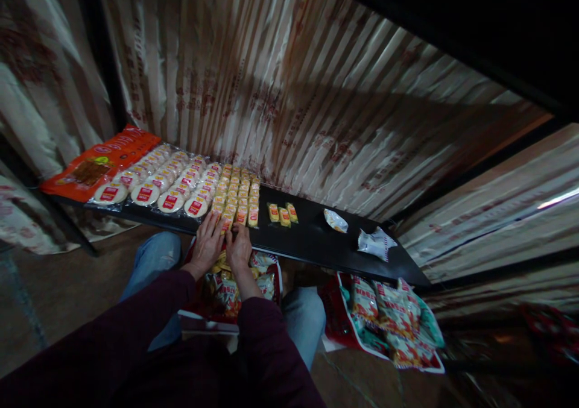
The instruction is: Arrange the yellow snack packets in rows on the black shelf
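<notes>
No word, brand or number here is sharp enough for you to read.

Print does show in your view. There are red rectangular labels with pale marks on the round white wrapped cakes (145,194) at nine o'clock. The flat orange plastic bag (102,161) further out at nine o'clock carries dark and yellow print. Small red patches mark the small yellow wrapped packets (237,197) near the centre. Faint reddish stamped rows run across the striped cream curtain (316,112) at twelve o'clock. The red-edged snack bags (389,317) at four o'clock have red-and-white lettering. All of it is too small or blurred to make out.
</notes>
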{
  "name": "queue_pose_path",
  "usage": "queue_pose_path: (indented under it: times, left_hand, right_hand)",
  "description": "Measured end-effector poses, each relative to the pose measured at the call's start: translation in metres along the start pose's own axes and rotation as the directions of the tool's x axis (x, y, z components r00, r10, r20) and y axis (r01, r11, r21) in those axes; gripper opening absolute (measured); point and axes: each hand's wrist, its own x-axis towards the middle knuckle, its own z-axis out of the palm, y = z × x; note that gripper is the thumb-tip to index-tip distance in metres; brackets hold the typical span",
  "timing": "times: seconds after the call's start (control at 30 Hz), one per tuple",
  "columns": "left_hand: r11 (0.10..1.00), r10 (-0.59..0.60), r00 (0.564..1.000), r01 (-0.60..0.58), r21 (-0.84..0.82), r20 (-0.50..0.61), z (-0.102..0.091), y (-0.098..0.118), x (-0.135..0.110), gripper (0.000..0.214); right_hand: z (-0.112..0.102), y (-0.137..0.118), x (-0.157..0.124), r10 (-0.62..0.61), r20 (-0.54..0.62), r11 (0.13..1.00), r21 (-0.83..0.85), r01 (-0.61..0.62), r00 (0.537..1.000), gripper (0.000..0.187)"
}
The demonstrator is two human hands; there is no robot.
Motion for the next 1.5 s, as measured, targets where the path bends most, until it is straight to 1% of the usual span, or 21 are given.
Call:
queue_pose_path:
  times: [0.1, 0.17, 0.23, 0.33, 0.47, 0.67, 0.9, 1.07, 1.33, 1.5]
  left_hand:
    - [1.000, 0.010, 1.000, -0.010, 0.012, -0.009, 0.005, 0.000, -0.001, 0.048]
    - [1.000, 0.023, 0.999, -0.023, 0.015, -0.023, 0.008, -0.002, -0.001, 0.049]
    - [0.999, 0.040, 0.998, -0.039, 0.006, -0.040, 0.010, -0.004, -0.002, 0.050]
    - [0.997, 0.073, 0.996, -0.074, -0.012, -0.058, 0.011, -0.006, -0.002, 0.052]
    - [0.996, 0.084, 0.994, -0.085, -0.014, -0.067, 0.011, -0.006, -0.001, 0.053]
    - [0.997, 0.071, 0.996, -0.072, -0.016, -0.060, 0.012, -0.006, 0.002, 0.056]
    - [0.997, 0.072, 0.995, -0.071, 0.017, -0.069, 0.017, -0.006, 0.005, 0.054]
    - [0.998, 0.059, 0.996, -0.058, 0.021, -0.072, 0.018, -0.005, 0.008, 0.055]
    - [0.999, 0.020, 0.999, -0.021, -0.028, -0.032, 0.017, -0.005, 0.013, 0.053]
    - [0.998, 0.057, 0.998, -0.057, -0.010, -0.004, 0.013, -0.008, 0.010, 0.052]
  right_hand:
    - [-0.007, 0.000, 0.001, -0.088, -0.053, 0.993, -0.087, 0.083, 0.995, 0.036]
    - [-0.010, 0.001, 0.003, -0.116, -0.058, 0.982, -0.154, 0.106, 0.991, 0.044]
    - [-0.010, 0.002, 0.007, -0.095, -0.038, 0.971, -0.222, 0.084, 0.995, 0.048]
    - [-0.008, 0.005, 0.012, -0.036, 0.008, 0.953, -0.302, 0.036, 0.999, 0.049]
    - [-0.003, 0.010, 0.017, 0.001, 0.050, 0.936, -0.352, 0.016, 0.999, 0.052]
    - [0.000, 0.017, 0.019, 0.011, 0.080, 0.929, -0.370, 0.019, 0.997, 0.052]
    - [-0.001, 0.014, 0.019, 0.050, 0.104, 0.932, -0.361, -0.009, 0.993, 0.052]
    - [0.001, 0.016, 0.019, 0.038, 0.074, 0.933, -0.361, -0.009, 0.997, 0.053]
    - [0.003, 0.019, 0.020, 0.038, 0.043, 0.937, -0.350, -0.020, 0.998, 0.051]
    - [0.004, 0.020, 0.017, 0.008, 0.047, 0.936, -0.353, 0.009, 0.999, 0.053]
